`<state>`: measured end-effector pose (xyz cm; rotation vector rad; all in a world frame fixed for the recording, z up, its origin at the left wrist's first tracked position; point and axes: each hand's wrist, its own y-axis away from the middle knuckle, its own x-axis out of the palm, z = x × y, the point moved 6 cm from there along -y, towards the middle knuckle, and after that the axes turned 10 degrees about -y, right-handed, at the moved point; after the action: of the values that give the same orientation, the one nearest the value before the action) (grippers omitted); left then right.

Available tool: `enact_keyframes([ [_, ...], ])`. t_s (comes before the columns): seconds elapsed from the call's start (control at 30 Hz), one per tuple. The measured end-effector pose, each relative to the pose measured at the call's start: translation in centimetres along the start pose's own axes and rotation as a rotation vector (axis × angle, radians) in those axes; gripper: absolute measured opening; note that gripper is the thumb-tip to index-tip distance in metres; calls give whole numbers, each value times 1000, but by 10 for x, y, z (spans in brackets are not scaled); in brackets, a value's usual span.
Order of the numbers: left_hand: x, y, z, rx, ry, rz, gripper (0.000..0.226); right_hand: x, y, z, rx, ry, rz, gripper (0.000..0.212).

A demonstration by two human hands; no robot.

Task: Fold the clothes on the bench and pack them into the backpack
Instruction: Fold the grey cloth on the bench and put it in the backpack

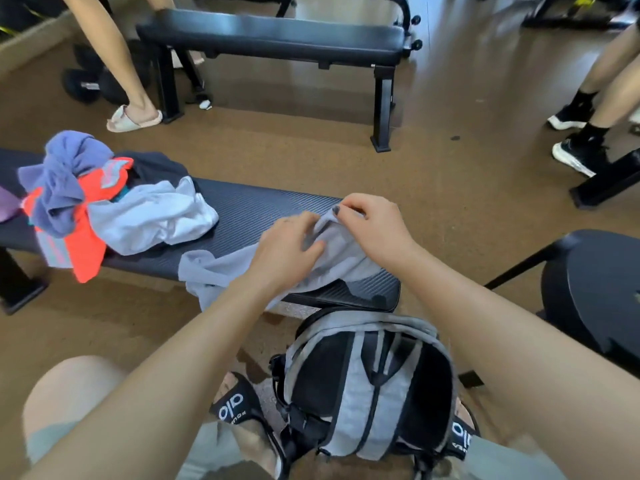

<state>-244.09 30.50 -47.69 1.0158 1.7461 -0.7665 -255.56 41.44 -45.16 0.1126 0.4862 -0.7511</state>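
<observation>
A long black bench point(249, 209) ran across the brown floor point(450, 174), with a second bench point(277, 39) behind it. A grey and black backpack point(367, 386) stood on the floor between the person's feet, just in front of the bench's right end. A heap of clothes point(104, 202), blue, orange and white, sat on the bench's left part. A grey garment point(221, 268) lay at the right end, partly hanging over the near edge. The left hand point(287, 251) gripped its cloth; the right hand point(374, 223) pinched its upper edge.
</observation>
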Motion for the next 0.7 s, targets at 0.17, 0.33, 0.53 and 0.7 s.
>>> enact_keyframes([
  [0.17, -11, 2, 9, -9, 1, -2, 24, -22, 10, 8, -188, 475, -40, 26],
  [0.33, -27, 10, 33, -20, -187, 17, 17, -57, 22, 12, -318, 671, -204, 32],
  [0.53, -63, 12, 23, -58, -216, -151, 20, -68, 36, 9, -157, 702, -262, 35],
  [0.7, -99, 5, -5, -129, 95, -239, 23, -50, 38, 5, 124, 285, -100, 34],
])
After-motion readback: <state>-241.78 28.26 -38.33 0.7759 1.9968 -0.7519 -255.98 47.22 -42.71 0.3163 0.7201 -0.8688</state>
